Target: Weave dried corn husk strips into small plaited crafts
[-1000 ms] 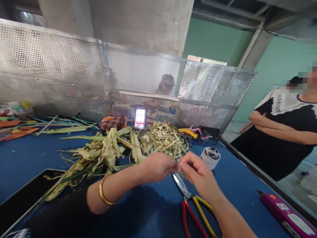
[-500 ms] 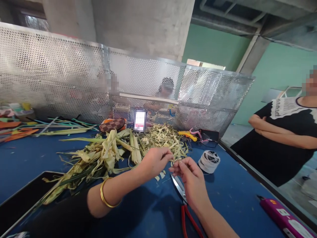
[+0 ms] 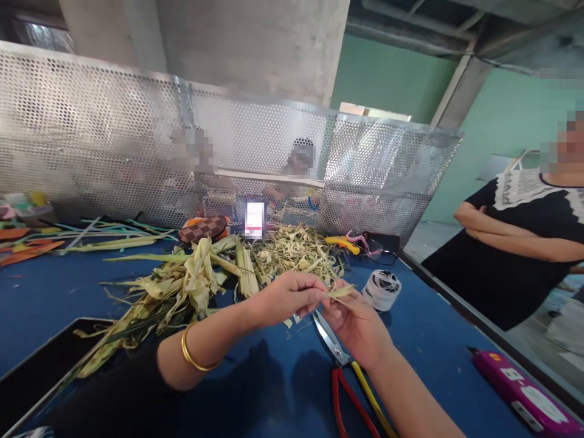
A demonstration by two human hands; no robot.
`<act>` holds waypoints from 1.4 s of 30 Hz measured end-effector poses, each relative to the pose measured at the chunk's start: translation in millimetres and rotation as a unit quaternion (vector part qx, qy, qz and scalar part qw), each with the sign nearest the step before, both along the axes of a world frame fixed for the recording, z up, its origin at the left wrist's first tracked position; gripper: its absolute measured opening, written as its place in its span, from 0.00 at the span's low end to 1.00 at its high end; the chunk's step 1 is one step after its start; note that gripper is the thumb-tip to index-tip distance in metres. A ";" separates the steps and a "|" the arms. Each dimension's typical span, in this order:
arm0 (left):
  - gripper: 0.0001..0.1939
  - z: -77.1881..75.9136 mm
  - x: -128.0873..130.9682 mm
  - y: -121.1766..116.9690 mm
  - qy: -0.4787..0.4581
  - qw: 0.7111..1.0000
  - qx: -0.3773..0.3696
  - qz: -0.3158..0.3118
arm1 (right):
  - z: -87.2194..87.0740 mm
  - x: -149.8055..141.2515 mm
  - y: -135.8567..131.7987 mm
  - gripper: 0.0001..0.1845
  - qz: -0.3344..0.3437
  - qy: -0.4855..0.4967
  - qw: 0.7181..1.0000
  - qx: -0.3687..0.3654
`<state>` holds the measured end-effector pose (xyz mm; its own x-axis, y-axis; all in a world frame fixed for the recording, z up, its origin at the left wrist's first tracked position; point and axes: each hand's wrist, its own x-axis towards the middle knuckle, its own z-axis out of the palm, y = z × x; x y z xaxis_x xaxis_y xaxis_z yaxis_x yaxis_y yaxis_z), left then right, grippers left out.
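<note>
My left hand (image 3: 298, 297), with a gold bangle on the forearm, pinches one end of a small pale strip of corn husk (image 3: 341, 292). Opposite it, the fingers of my right hand (image 3: 358, 322) are curled round the same strip, so the two hands meet over the table. Scissors (image 3: 336, 354) with red and yellow handles lie beneath my right hand, partly covered by it. Just beyond the hands is a heap of shredded husk (image 3: 301, 252). Larger dried corn husks (image 3: 201, 274) lie to the left of the heap.
A spool of white twine (image 3: 382, 291) stands right of my hands. A purple device (image 3: 520, 389) lies near the right edge of the blue table (image 3: 433, 365). A perforated metal screen (image 3: 260, 134) closes the back. Someone with folded arms (image 3: 515, 237) stands at right.
My hands have come together, and a husk strip now shows between them. My right hand has turned and moved slightly, uncovering the yellow scissor handle. The view has shifted a little.
</note>
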<state>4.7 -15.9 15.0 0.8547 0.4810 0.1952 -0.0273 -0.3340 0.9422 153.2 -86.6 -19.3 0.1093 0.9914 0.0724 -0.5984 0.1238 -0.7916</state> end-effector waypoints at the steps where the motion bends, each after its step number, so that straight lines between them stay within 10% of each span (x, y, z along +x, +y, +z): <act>1: 0.12 -2.6 2.7 -1.1 -0.016 0.999 -0.017 0.031 | -2.9 -3.5 1.0 0.11 -0.010 0.021 1.000 -0.007; 7: 0.11 -11.7 8.7 -0.6 -0.006 0.978 0.063 0.197 | -8.3 -17.9 -6.2 0.09 -0.162 -0.098 0.982 0.029; 11: 0.12 -13.3 7.7 -0.8 0.038 0.958 0.174 0.225 | -8.5 -19.0 -13.3 0.08 -0.250 -0.363 0.891 0.112; 17: 0.11 -15.6 7.0 -2.0 0.120 0.923 0.321 0.174 | -0.1 -4.5 -18.0 0.08 -0.173 -0.556 0.786 0.208; 24: 0.09 1.9 -3.6 -1.7 0.091 0.970 0.213 -0.074 | 13.7 22.2 -8.0 0.08 -0.137 -0.490 0.856 0.094; 31: 0.11 3.6 -0.4 -0.8 0.018 0.976 0.156 0.148 | -8.1 8.9 2.0 0.11 -0.087 -0.404 0.909 0.047; 34: 0.10 1.5 0.5 3.5 0.039 0.948 0.211 0.234 | -10.5 2.2 -1.5 0.12 -0.131 -0.485 0.860 0.089; 37: 0.08 -1.7 0.7 5.8 0.080 0.929 0.260 0.252 | -4.7 0.4 -8.8 0.10 -0.208 -0.610 0.745 0.171; 40: 0.06 -4.6 0.7 4.9 0.126 0.920 0.308 0.205 | 3.4 4.9 -14.1 0.10 -0.238 -0.685 0.648 0.233; 42: 0.06 -4.5 -0.4 3.3 0.138 0.931 0.316 0.123 | 7.1 10.4 -14.5 0.10 -0.231 -0.687 0.649 0.230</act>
<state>4.3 -12.6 10.5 0.7931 0.5330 0.2948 0.3375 -0.7875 0.5158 163.6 -101.1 -12.2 -0.0941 0.7144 0.6934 0.8191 0.4514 -0.3539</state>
